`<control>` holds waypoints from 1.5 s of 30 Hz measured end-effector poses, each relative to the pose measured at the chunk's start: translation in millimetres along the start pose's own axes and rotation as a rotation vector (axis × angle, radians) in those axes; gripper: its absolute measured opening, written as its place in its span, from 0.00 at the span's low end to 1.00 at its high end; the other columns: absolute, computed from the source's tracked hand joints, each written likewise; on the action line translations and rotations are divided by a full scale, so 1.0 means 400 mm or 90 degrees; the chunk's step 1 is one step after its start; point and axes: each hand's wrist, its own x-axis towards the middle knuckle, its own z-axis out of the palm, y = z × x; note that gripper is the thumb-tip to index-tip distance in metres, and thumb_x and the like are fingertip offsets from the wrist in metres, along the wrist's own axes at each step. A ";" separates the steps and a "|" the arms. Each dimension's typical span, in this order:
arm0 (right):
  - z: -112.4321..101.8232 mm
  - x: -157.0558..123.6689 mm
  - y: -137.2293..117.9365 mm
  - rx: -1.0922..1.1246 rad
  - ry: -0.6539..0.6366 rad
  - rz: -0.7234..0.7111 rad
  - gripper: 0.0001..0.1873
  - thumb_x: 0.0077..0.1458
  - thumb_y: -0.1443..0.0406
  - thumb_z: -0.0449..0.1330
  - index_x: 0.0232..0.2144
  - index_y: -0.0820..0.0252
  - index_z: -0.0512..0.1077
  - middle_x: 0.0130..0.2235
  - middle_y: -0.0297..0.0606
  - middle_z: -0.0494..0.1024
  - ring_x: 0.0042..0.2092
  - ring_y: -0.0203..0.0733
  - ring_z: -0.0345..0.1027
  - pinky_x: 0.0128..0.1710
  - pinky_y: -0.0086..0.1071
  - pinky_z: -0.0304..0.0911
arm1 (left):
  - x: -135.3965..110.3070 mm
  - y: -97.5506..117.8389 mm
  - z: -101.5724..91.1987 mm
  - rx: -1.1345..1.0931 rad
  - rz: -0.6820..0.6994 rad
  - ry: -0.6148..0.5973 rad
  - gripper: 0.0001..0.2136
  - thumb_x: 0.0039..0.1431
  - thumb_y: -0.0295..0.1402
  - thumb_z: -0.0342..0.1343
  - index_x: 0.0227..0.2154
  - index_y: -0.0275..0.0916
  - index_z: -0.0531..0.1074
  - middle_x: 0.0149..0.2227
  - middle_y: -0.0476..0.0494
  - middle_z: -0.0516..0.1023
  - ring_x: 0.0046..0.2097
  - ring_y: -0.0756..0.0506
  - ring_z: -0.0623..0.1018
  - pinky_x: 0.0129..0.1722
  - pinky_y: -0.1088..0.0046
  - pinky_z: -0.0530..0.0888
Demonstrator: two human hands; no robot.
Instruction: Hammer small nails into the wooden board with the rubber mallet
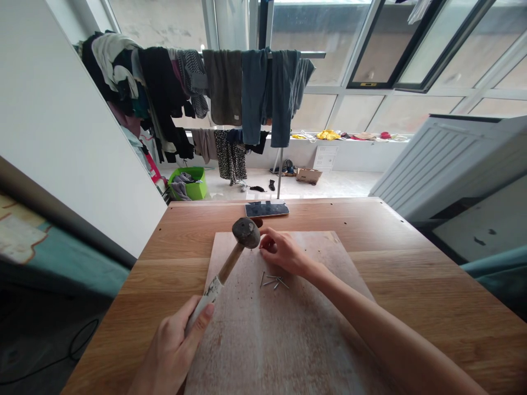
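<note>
My left hand (177, 334) is wrapped round the pale grip of a hammer (231, 263). Its dark metal head (246, 232) hangs raised over the far part of a worn wooden board (263, 340). Just right of the head, my right hand (282, 251) is closed in a pinch low over the board. Whatever its fingertips hold is hidden or too small to make out. Several loose nails (275, 281) lie in a small pile on the board, nearer to me than the right hand. Small dark holes or marks dot the board around them.
The board rests on a wooden table (156, 307). A phone (267, 208) lies near the table's far edge. Beyond stand a rack of hanging clothes (257, 88) and a green basket (197, 184). A white cabinet (74, 109) rises at the left, a white panelled piece (444, 159) at the right.
</note>
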 end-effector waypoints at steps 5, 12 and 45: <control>0.005 0.000 0.004 -0.029 0.017 0.012 0.16 0.50 0.73 0.62 0.43 0.59 0.71 0.30 0.31 0.77 0.29 0.36 0.67 0.31 0.28 0.61 | 0.018 0.054 0.014 0.047 0.030 0.001 0.25 0.65 0.58 0.45 0.31 0.42 0.73 0.23 0.52 0.74 0.27 0.47 0.74 0.30 0.76 0.69; -0.001 -0.004 0.002 -0.085 0.013 0.020 0.16 0.51 0.74 0.61 0.42 0.58 0.69 0.33 0.32 0.75 0.33 0.38 0.67 0.34 0.30 0.61 | 0.029 0.036 0.030 0.063 0.025 -0.007 0.26 0.65 0.59 0.45 0.34 0.41 0.76 0.27 0.48 0.78 0.30 0.45 0.77 0.32 0.75 0.72; 0.037 -0.020 -0.194 -0.225 -0.220 0.000 0.11 0.46 0.76 0.63 0.33 0.59 0.74 0.30 0.37 0.78 0.27 0.37 0.67 0.26 0.29 0.55 | 0.001 -0.069 -0.011 -0.071 -0.074 0.036 0.29 0.58 0.66 0.49 0.32 0.41 0.73 0.18 0.57 0.60 0.15 0.53 0.57 0.12 0.79 0.55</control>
